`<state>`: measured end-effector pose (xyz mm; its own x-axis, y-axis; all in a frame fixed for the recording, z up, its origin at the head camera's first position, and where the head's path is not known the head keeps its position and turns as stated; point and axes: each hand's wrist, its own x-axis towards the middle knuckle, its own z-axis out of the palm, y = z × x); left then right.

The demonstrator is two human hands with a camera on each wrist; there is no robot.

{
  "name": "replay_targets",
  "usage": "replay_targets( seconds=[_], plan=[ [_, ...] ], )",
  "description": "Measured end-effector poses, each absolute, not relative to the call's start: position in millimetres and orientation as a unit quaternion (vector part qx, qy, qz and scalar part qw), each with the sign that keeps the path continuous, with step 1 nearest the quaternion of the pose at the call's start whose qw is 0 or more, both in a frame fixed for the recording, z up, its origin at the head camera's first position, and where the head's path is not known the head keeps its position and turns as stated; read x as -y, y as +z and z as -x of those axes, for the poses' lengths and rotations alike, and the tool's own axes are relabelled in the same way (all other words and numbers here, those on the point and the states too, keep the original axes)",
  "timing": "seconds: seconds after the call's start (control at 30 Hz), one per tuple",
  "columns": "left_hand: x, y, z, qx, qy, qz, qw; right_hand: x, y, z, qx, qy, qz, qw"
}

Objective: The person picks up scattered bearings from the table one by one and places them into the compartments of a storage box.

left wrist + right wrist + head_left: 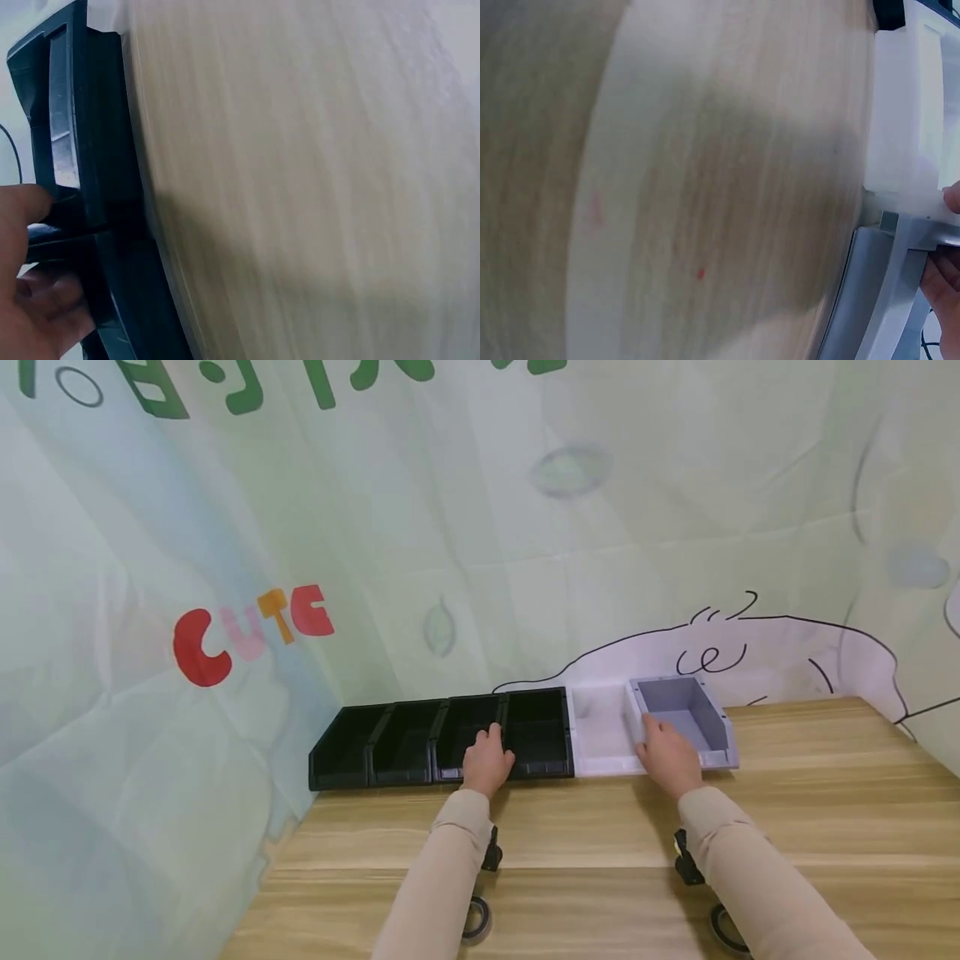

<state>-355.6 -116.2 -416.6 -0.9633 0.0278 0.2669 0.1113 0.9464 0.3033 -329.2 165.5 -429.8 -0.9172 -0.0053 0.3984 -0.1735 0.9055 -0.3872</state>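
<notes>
Several black bins [337,772] stand side by side along the back of the wooden table, with a white bin [607,766] and a grey bin [722,757] continuing the row on the right. My left hand [487,764] pinches the adjoining walls of the two rightmost black bins; in the left wrist view its thumb [34,201] is on one side and the fingers on the other. With my right hand [669,758] I grip where the white and grey bins meet. In the right wrist view the fingers [943,281] reach inside the grey bin, and most of that hand is out of frame.
A printed cloth backdrop [480,527] hangs right behind the row of bins. Wood tabletop [570,835] stretches in front of them and to the right. Two dark rings, one beside the left forearm [476,919] and one beside the right sleeve [757,877], lie near the front.
</notes>
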Motion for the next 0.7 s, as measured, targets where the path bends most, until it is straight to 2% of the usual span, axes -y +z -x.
replay_targets(
  seconds=[0.7],
  plan=[
    [112.1, -416.3, 359.0, 0.984, -0.138, 0.035, 0.105, -168.7, -424.8, 330.8, 0.965, 0.203, -0.050, 0.161]
  ],
)
